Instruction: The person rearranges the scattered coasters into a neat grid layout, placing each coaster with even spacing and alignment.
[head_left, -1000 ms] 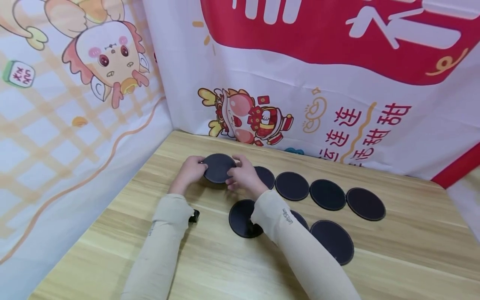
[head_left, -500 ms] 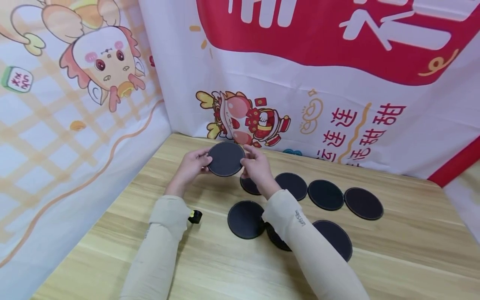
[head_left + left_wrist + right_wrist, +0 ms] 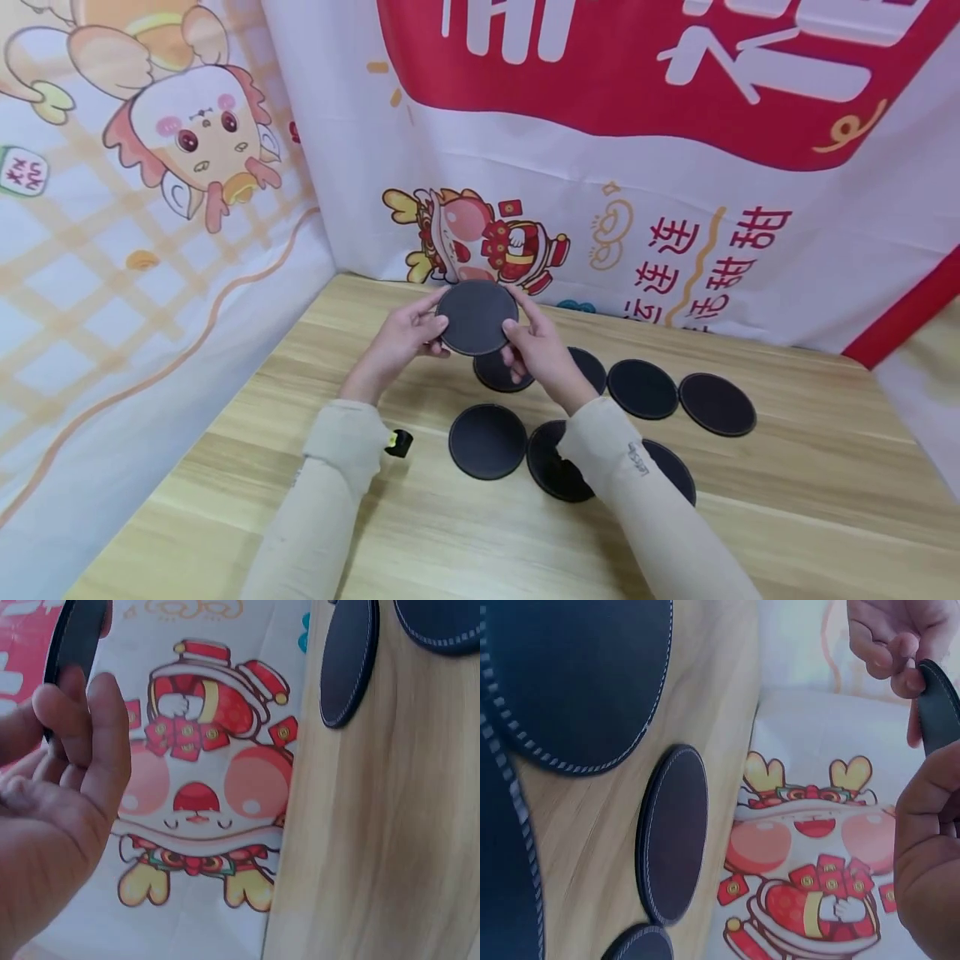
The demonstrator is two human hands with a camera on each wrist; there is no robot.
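Both hands hold a round black leather coaster [image 3: 477,318] above the back of the table, tilted toward the head camera. My left hand [image 3: 405,342] pinches its left edge with the thumb in front, and my right hand [image 3: 546,350] pinches the right edge the same way. In the left wrist view the coaster [image 3: 81,645] appears nearly edge-on. White stitching runs round the rims of the coasters lying on the table. Below the held one lies a back-row coaster [image 3: 499,373], partly covered. A front-row coaster [image 3: 487,442] sits nearer, and the right sleeve hides parts of others.
Several more coasters lie in two rows on the wooden table [image 3: 817,467], including a dark green-black one [image 3: 642,389] and a brownish one [image 3: 717,404]. A printed cloth [image 3: 600,158] hangs behind the table's back edge. A small black device [image 3: 400,443] is at the left cuff.
The coaster has been lifted off the table, then carried right and toward the head camera, with both hands on its edges. The head view has shifted slightly.
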